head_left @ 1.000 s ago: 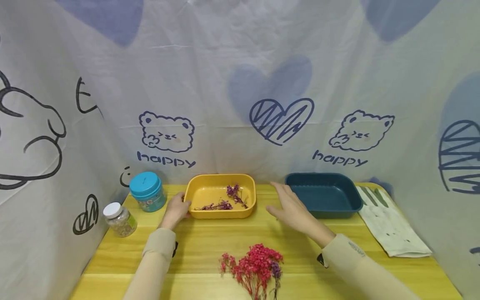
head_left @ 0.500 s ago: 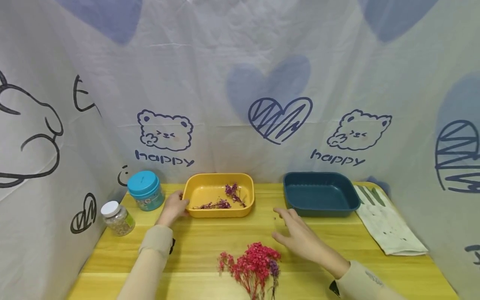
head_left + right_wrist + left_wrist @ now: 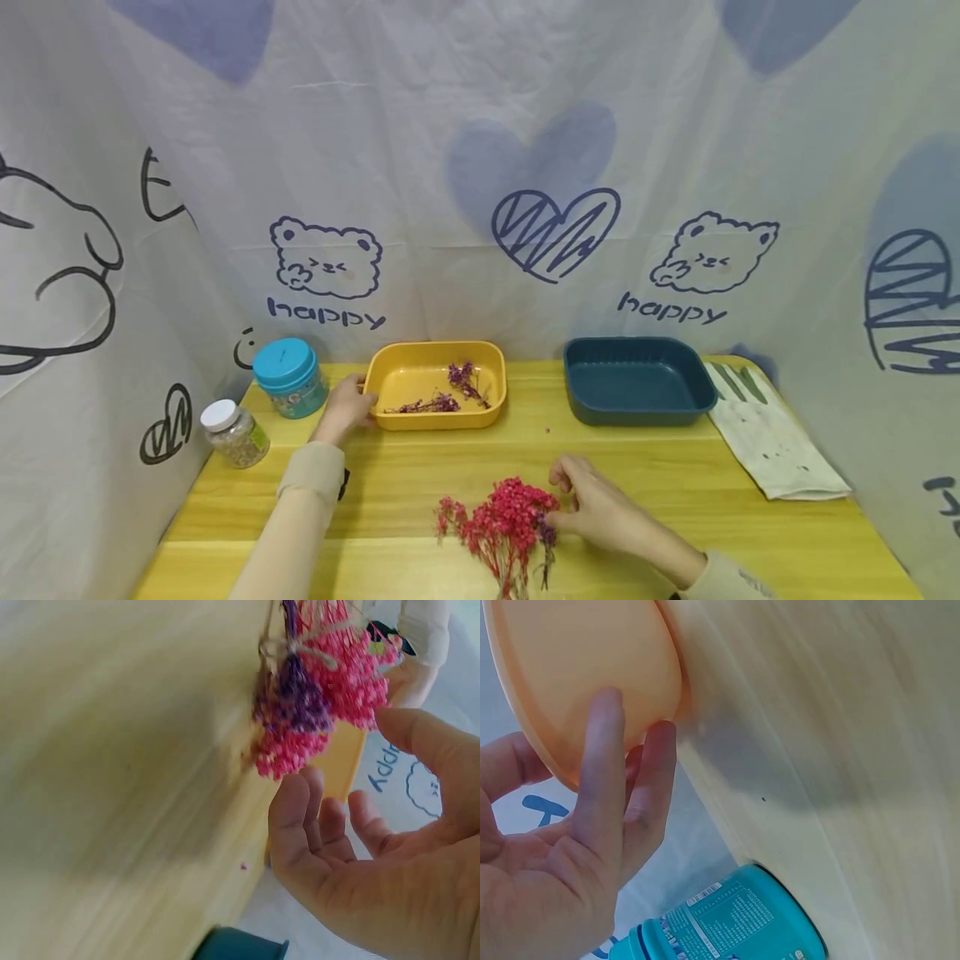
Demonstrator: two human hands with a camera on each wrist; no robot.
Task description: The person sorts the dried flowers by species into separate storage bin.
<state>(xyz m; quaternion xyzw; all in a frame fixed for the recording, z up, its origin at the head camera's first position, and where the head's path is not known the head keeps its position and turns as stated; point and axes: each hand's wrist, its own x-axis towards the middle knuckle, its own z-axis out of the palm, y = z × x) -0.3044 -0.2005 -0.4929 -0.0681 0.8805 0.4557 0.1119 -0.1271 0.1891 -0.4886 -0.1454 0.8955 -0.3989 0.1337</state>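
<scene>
At its left end, the yellow tray (image 3: 438, 422) is held by my left hand (image 3: 347, 410); the left wrist view shows digits on both sides of its wall. Two small bunches of dried purple flowers (image 3: 463, 379) lie inside the tray. Nearer to me is a bunch of dried pink flowers (image 3: 513, 504), with a purple sprig (image 3: 300, 697) lying against its right side. Twine ties the stems in the right wrist view. My right hand (image 3: 600, 508) hovers right beside these flowers, thumb and fingers apart and bent, with nothing gripped.
A dark blue tray (image 3: 641, 415) stands at the back right, beside a folded white cloth (image 3: 776, 450). On the left are a blue-lidded tub (image 3: 291, 379) and a white-capped jar (image 3: 238, 435). A patterned curtain (image 3: 435, 167) closes off the back.
My right hand has come down from near the blue tray toward me, to the flower bunch, and its fingers have bent. My left hand has stayed on the yellow tray.
</scene>
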